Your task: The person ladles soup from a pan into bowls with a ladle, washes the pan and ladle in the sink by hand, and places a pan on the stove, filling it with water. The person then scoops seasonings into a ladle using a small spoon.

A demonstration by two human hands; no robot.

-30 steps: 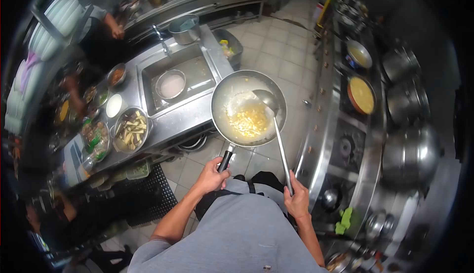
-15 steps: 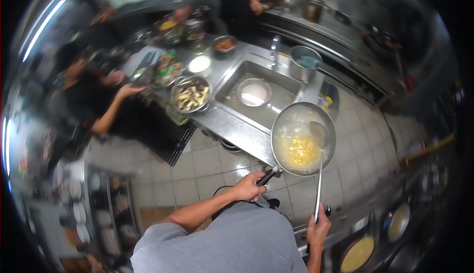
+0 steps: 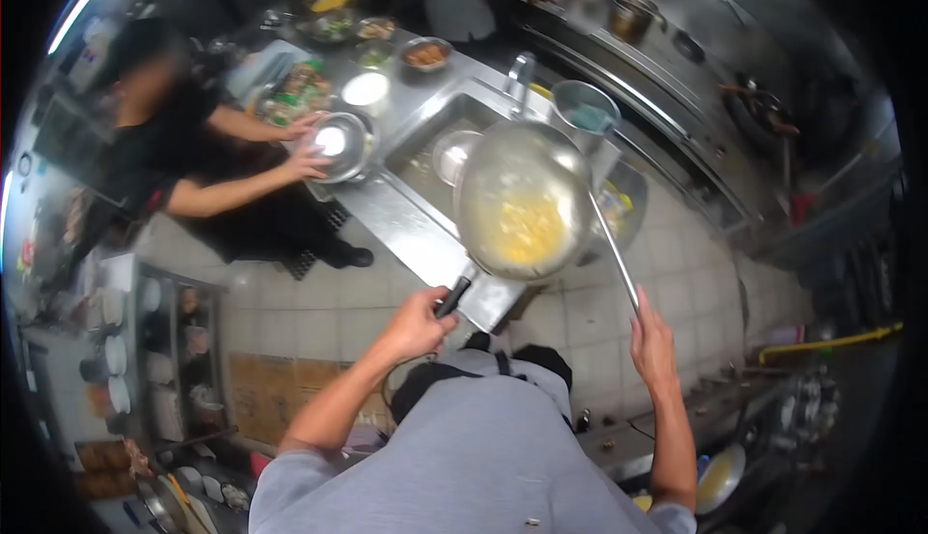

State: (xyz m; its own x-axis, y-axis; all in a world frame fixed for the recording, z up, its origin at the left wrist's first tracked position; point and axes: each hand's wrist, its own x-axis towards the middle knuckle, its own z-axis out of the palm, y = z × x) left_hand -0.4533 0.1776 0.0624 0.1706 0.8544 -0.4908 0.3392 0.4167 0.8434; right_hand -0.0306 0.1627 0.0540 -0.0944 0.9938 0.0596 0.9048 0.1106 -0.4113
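Note:
My left hand point(image 3: 420, 324) is closed around the black handle point(image 3: 453, 296) of a round metal frying pan point(image 3: 488, 167). The pan is tilted over the front corner of the sink counter. Chopped yellow food point(image 3: 530, 228), resembling scrambled egg, lies in its lower part. My right hand point(image 3: 654, 346) grips a long-handled metal cooking utensil point(image 3: 616, 249), its upper end at the pan's right rim. The utensil's head is hard to make out against the pan, so I cannot tell its shape.
Behind the pan are a steel sink point(image 3: 404, 152), a faucet point(image 3: 519, 82) and a metal pot point(image 3: 585, 114). A co-worker at left holds a shiny steel bowl point(image 3: 333, 143) on the counter. A bowl of orange food point(image 3: 426, 54) stands farther back. Another person stands at the back.
The pan and my left hand have moved left and over the counter, the pan tilting more. The utensil has shifted to its right rim. The co-worker's steel bowl now covers the vegetable pieces.

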